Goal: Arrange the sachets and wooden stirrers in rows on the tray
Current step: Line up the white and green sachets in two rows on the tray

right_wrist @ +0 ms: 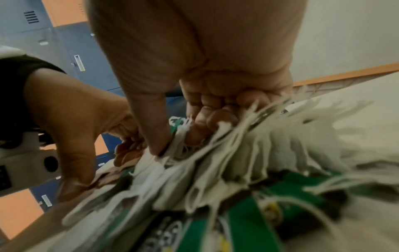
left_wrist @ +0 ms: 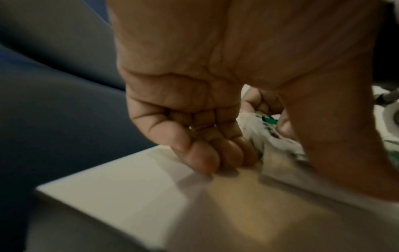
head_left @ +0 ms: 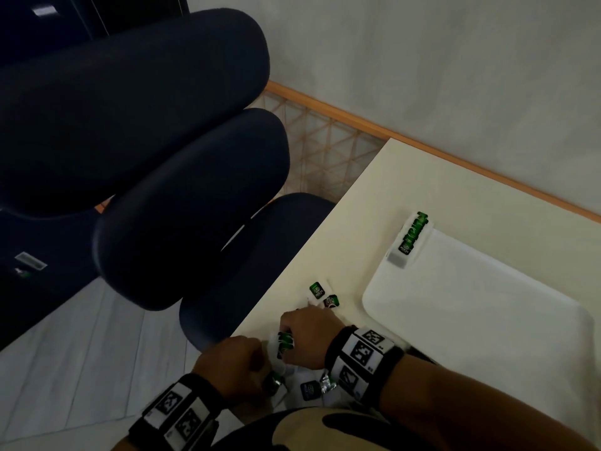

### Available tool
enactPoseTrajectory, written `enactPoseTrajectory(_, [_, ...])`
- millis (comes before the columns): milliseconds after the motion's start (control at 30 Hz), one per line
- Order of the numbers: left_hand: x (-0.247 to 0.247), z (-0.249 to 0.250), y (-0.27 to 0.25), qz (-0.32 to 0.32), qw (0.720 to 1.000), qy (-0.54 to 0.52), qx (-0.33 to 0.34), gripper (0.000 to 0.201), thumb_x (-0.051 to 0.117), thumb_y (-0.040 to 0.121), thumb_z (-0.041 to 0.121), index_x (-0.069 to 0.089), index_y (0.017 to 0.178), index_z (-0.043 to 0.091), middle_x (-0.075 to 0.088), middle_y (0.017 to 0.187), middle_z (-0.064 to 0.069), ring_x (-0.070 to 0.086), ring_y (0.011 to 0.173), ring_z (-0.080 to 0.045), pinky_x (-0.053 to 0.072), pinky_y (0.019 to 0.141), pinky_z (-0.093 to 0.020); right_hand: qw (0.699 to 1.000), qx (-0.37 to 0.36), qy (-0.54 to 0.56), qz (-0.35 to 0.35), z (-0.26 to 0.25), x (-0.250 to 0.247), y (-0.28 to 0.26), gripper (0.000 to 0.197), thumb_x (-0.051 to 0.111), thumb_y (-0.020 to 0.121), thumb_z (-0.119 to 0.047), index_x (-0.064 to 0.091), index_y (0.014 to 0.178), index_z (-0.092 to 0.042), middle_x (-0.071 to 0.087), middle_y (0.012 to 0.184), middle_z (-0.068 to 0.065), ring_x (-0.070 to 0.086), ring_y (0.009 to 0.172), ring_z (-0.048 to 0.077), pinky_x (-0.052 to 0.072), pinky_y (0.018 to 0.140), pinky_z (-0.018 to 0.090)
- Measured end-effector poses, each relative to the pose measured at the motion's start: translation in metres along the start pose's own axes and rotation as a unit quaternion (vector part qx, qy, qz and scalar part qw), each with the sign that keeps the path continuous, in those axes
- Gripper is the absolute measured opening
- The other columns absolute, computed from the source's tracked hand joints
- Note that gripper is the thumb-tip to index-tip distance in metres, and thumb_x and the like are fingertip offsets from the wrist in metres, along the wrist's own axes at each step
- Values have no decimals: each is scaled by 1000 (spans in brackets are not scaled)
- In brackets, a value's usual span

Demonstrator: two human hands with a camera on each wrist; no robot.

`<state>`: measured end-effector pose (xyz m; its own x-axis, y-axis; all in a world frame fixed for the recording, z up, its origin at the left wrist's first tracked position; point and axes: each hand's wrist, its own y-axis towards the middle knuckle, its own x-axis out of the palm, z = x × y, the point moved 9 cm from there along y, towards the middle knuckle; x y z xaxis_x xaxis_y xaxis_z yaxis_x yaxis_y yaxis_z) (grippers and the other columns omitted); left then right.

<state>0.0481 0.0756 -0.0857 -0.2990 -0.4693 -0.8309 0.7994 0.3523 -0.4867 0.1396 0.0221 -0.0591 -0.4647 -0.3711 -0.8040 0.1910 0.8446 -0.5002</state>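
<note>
White tray (head_left: 455, 320) carries one sachet row (head_left: 413, 234) along its edge; both hands (head_left: 305, 333) clutch a sachet bundle (head_left: 284, 343).

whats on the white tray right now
A single row of green-labelled sachets stands along the far left edge of the white tray. The rest visible is bare; its near corner is covered by the right forearm. No stirrers show.

Green-white sachets (head_left: 286, 342) — bunched, beside white tray (head_left: 487, 304).

White tray (head_left: 481, 307) on cream table (head_left: 406, 180); sachet row (head_left: 412, 232) along its far-left edge; right hand (head_left: 309, 336) gripping bunched sachets (head_left: 284, 342), left hand (head_left: 232, 362) beside; two loose sachets (head_left: 322, 294) nearby
</note>
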Motion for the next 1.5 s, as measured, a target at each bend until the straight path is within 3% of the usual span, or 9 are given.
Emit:
enactPoseTrajectory(333, [9, -3, -2, 27, 999, -34, 10, 34, 60, 83, 46, 35, 63, 33, 38, 73, 14, 45, 78, -10, 27, 53, -12, 980, -13, 195, 18, 14, -21, -16, 16, 70, 82, -30, 62, 82, -16, 53, 71, -7, 51, 71, 13, 44, 68, 27])
enactPoseTrajectory(567, [7, 8, -2, 16, 997, -60, 52, 11, 64, 82, 40, 56, 75, 36, 43, 75, 17, 49, 79, -5, 33, 60, -11, 969, 6, 237, 75, 41, -46, -36, 29, 70, 84, -38, 49, 65, -30, 46, 66, -9, 43, 60, 4, 36, 60, 24])
enactPoseTrajectory(633, [5, 13, -3, 14, 995, -71, 66, 11, 65, 82, 42, 67, 87, 32, 43, 75, 18, 47, 75, -1, 34, 61, -10, 967, 11, 235, 102, 48, -52, -44, 33, 70, 84, -38, 47, 64, -27, 42, 65, -8, 39, 58, 6, 34, 59, 24])
enactPoseTrajectory(700, [0, 16, -5, 10, 988, -124, 90, 13, 70, 76, 46, 67, 76, 34, 46, 75, 17, 47, 70, 1, 38, 65, -12, 963, 16, 238, 122, 55, -56, -51, 31, 71, 84, -37, 52, 68, -18, 40, 66, -5, 37, 59, 8, 32, 58, 24])
enactPoseTrajectory(800, [-27, 24, -13, 31, 951, -272, 142, 16, 70, 62, 54, 60, 62, 42, 53, 75, 16, 52, 69, -1, 42, 65, -16, 960, 21, 237, 148, 64, -64, -60, 37, 70, 84, -38, 56, 78, -5, 43, 68, -3, 39, 61, 9, 32, 57, 22])
enactPoseTrajectory(1000, [-79, 56, 2, 59, 882, -436, 171, 20, 65, 67, 35, 48, 62, 27, 57, 76, 6, 56, 72, -8, 48, 68, -21, 949, 34, 271, 160, 81, -81, -82, 25, 64, 90, -35, 58, 82, -12, 51, 70, -6, 50, 65, 9, 42, 64, 26])
enactPoseTrajectory(1133, [-94, 78, 30, 68, 858, -489, 140, 27, 61, 70, 33, 37, 62, 26, 35, 64, -4, 34, 60, -17, 32, 55, -32, 924, 47, 361, 118, 94, -80, -104, 14, 67, 89, -33, 63, 82, -22, 67, 79, -3, 66, 72, 10, 56, 67, 23])
enactPoseTrajectory(1367, [-69, 146, 59, -103, 802, -576, 121, 10, 45, 99, 9, 43, 89, 10, 58, 64, -1, 54, 51, -12, 47, 45, -23, 890, 60, 430, 140, 106, -87, -123, 11, 66, 90, -21, 68, 93, -10, 66, 71, 0, 61, 58, 4, 52, 62, 20])
enactPoseTrajectory(1500, [-71, 167, 66, -165, 742, -643, 93, 23, 44, 100, 28, 50, 102, 6, 68, 95, -19, 67, 80, -43, 58, 59, -39, 895, 111, 383, 201, 131, -92, -123, 15, 62, 92, -22, 61, 78, -22, 63, 69, -2, 58, 51, -2, 49, 53, 16])
